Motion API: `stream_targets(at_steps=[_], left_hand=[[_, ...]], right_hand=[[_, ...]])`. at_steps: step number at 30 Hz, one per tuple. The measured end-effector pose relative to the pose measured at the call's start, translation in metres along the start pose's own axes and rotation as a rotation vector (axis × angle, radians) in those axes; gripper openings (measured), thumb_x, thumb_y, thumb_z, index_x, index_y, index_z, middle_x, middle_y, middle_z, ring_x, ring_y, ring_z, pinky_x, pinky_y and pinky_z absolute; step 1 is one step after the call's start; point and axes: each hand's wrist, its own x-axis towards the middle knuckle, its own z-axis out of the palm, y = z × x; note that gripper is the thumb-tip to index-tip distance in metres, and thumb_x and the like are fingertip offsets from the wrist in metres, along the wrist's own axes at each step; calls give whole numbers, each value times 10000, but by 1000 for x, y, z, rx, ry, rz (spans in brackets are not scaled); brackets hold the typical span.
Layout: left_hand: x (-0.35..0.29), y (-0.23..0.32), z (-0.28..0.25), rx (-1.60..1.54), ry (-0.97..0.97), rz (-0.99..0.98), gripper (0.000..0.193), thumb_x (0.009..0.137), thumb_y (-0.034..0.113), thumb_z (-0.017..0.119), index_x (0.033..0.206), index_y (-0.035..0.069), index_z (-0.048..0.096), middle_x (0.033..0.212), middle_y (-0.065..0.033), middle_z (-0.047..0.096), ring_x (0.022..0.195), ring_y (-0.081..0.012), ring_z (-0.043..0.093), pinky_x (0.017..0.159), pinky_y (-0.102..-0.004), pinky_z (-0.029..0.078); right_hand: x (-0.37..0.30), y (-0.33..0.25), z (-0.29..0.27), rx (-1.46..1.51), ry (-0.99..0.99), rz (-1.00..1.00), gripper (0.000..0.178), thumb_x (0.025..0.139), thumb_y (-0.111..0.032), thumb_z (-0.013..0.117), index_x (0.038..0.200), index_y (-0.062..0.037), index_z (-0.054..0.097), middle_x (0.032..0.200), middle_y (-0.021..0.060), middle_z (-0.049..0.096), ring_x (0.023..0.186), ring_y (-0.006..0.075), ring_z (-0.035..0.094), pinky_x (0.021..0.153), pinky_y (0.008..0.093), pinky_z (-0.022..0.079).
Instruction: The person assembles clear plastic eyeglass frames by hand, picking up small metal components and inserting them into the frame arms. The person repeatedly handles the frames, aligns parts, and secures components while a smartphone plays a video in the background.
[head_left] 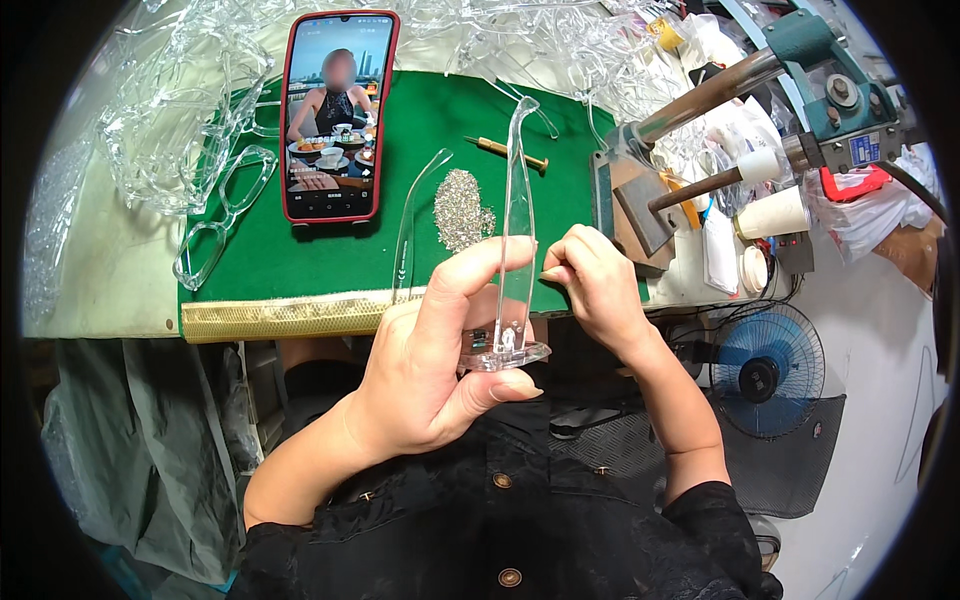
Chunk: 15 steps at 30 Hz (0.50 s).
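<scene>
My left hand [415,365] holds a clear plastic eyeglass frame [505,357] between thumb and fingers, above the table's front edge. One temple arm [517,180] stands up from it, and a second clear arm [408,225] shows behind the hand. Small metal parts glint at the hinge. Just to the right, my right hand [600,290] is closed in a pinch, apart from the frame; whatever its fingertips hold is too small to make out. Beyond the hands, a pile of tiny metal screws [460,212] lies on the green mat [300,260], with a brass-coloured screwdriver [508,153] past it.
A phone in a red case [378,150] stands on the mat, playing a video. Clear eyeglass frames [235,205] lie left of it, with clear plastic bags [170,140] heaped behind. A green bench press [690,95] stands at right, near a paper cup [775,213]. Below is a blue fan [765,370].
</scene>
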Motion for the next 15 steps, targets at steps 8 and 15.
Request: stream_targets(at_steps=[8,15], left_hand=[[0,-4,4,37,-5,64,934,855,567,638,1421,-41,212,878,-150,635,775,-187,636,696,-294,510],[12,1,8,276,-180,134,909,862,545,635,1434,-29,224,836,-119,647,667,-184,629,627,-275,504]], right_hand=[[-3,-9,0,-181,6,-52,104,807,-99,651,809,-43,564,774,89,523,726,265,557,620,363,466],[21,-33,-45,460,198,-162,77,817,-40,602,787,-43,532,761,61,500,681,232,506,614,320,419]])
